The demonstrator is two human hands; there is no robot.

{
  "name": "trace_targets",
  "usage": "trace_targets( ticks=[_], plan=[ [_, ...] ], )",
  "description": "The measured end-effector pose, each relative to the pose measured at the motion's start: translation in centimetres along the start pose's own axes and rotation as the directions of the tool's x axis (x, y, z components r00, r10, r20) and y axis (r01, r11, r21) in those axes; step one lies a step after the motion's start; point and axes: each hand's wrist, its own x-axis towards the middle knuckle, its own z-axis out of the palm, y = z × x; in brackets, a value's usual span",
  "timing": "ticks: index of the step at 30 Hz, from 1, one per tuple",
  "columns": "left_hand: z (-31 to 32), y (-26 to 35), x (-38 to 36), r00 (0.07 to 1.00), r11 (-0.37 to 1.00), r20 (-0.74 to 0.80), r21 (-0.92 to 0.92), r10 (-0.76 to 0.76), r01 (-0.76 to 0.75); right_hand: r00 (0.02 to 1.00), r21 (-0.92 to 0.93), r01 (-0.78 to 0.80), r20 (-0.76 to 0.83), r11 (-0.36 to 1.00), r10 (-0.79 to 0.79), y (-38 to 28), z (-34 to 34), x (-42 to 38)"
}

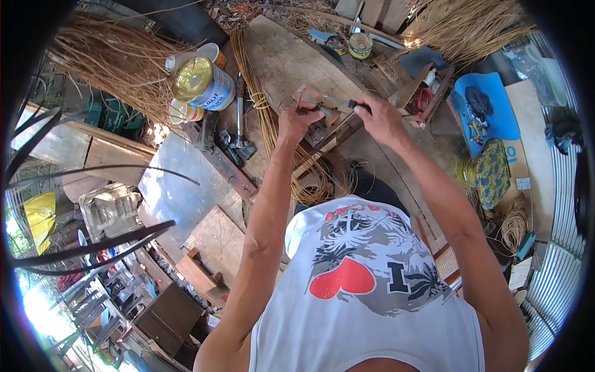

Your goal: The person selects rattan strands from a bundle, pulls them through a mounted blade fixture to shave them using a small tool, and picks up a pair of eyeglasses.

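Observation:
My right hand (pixel 381 119) is closed around the black handle of a knife (pixel 352 103). Its thin greyish blade seems to point left, toward my other hand. My left hand (pixel 297 123) is closed, fingers pinched together at the edge of a small wooden block (pixel 304 94); whatever lies between the fingers is too small and dark to make out. Both hands are over the near end of a wide wooden board (pixel 279 53). Just left of my left hand runs a tied bundle of long thin cane strips (pixel 257 99), its lower ends curling near my lap.
At left a hammer (pixel 240 111) lies beside a large tin (pixel 204 84). Loose cane is heaped at the upper left (pixel 111 62) and upper right (pixel 477 28). A wooden box (pixel 409 93) and a blue plastic sheet (pixel 496 93) are on the right.

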Motion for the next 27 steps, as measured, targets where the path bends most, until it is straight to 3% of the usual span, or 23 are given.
trace_targets(
  ticks=[2, 5, 10, 16, 20, 22, 27],
  plan=[
    [-0.1, -0.7, -0.2, 1.000, 0.999, -0.015, 0.034, 0.013, -0.012, 1.000, -0.049, 0.024, 0.013, 0.999, -0.023, -0.4, -0.7, 1.0],
    [0.1, -1.2, 0.5, 0.999, 0.995, 0.026, -0.094, 0.022, -0.020, 0.998, -0.131, 0.066, 0.031, 0.989, -0.062, -1.5, -2.2, 2.7],
    [0.1, 0.0, -0.6, 0.999, 0.994, 0.041, -0.098, -0.035, 0.039, 0.972, -0.275, 0.183, 0.194, 0.944, -0.132, -2.6, -2.8, 3.6],
    [0.1, -1.4, 0.2, 0.999, 0.998, 0.040, -0.065, 0.013, -0.011, 0.931, -0.259, 0.324, 0.257, 0.910, -0.259, -2.1, -2.6, 4.3],
    [0.0, -0.7, 0.0, 0.999, 0.998, 0.044, -0.054, 0.014, -0.012, 0.932, -0.282, 0.335, 0.240, 0.899, -0.273, -2.0, -2.5, 4.1],
    [0.0, 0.1, -0.7, 0.999, 0.999, 0.052, -0.045, 0.007, -0.005, 0.975, -0.222, 0.151, 0.195, 0.963, -0.108, -2.0, -2.2, 3.5],
    [0.2, 1.0, -0.9, 1.000, 1.000, 0.018, -0.009, -0.021, 0.021, 0.993, -0.060, -0.057, 0.102, 0.997, 0.063, -1.4, -0.3, 1.8]
  ],
)
